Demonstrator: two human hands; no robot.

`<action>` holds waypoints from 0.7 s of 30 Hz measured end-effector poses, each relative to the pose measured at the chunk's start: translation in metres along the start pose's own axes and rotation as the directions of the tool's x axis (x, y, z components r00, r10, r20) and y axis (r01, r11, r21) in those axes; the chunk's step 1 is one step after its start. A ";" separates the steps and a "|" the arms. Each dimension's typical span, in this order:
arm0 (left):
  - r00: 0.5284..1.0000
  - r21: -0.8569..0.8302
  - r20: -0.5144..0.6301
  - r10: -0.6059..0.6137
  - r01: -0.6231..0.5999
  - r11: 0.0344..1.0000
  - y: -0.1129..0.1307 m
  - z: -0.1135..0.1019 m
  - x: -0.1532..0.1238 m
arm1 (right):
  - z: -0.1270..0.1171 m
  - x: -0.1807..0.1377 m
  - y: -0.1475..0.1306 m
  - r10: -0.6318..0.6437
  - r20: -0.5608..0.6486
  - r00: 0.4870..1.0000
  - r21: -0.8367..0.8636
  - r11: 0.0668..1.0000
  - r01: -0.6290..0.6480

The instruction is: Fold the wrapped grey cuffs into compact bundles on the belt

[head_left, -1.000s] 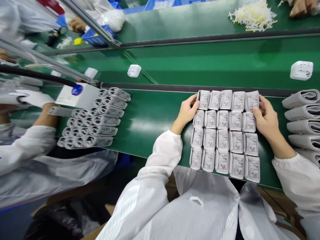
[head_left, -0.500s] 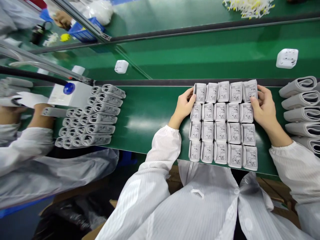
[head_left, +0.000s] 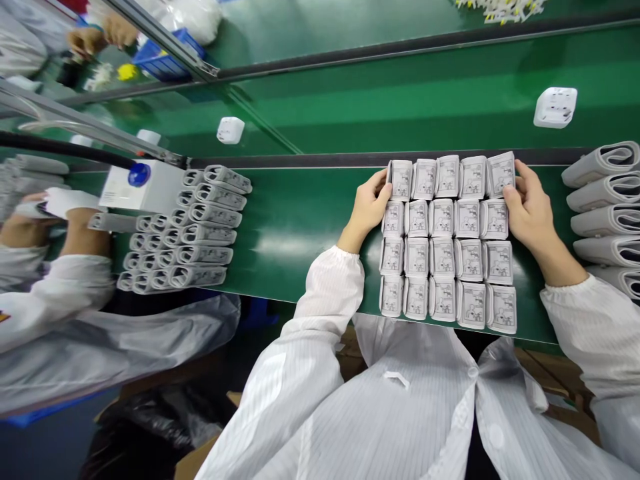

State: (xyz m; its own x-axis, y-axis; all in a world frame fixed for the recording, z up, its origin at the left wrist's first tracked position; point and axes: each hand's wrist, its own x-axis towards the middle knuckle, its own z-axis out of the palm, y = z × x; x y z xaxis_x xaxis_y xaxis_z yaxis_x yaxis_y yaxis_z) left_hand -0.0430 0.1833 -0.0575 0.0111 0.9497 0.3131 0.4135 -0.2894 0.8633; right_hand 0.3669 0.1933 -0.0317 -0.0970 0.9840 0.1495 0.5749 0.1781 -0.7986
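Note:
Folded grey cuffs [head_left: 443,257] with printed line drawings stand in several tight rows on the green work surface in front of me. My left hand [head_left: 371,203] presses its thumb and fingers against the left end of the back row of cuffs [head_left: 449,179]. At the other end of that row, my right hand [head_left: 527,203] grips the last cuff, which leans slightly. The row is squeezed between both hands. The fingertips behind the end cuffs are partly hidden.
More folded cuffs [head_left: 607,200] are stacked at the right, and another group [head_left: 200,233] lies at the left beside a white box [head_left: 145,187]. White plastic housings [head_left: 555,107] sit on the green belt [head_left: 400,100]. A co-worker's arms [head_left: 83,233] are at the far left.
The view has shifted slightly, and the white housings on the belt appear further left. Both my hands keep their hold on the back row. The co-worker's hands at the left moved a little.

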 end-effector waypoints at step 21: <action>1.000 -0.010 -0.025 -0.009 0.009 1.000 0.000 -0.003 -0.001 | 0.000 0.001 -0.007 -0.019 0.014 1.000 -0.045 0.999 0.020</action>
State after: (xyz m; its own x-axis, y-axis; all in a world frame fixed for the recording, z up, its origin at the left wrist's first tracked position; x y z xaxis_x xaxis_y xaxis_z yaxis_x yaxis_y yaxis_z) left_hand -0.0459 0.1823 -0.0563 -0.0159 0.9490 0.3148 0.4043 -0.2819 0.8701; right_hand 0.3628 0.1931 -0.0264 -0.1196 0.9804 0.1567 0.6089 0.1970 -0.7684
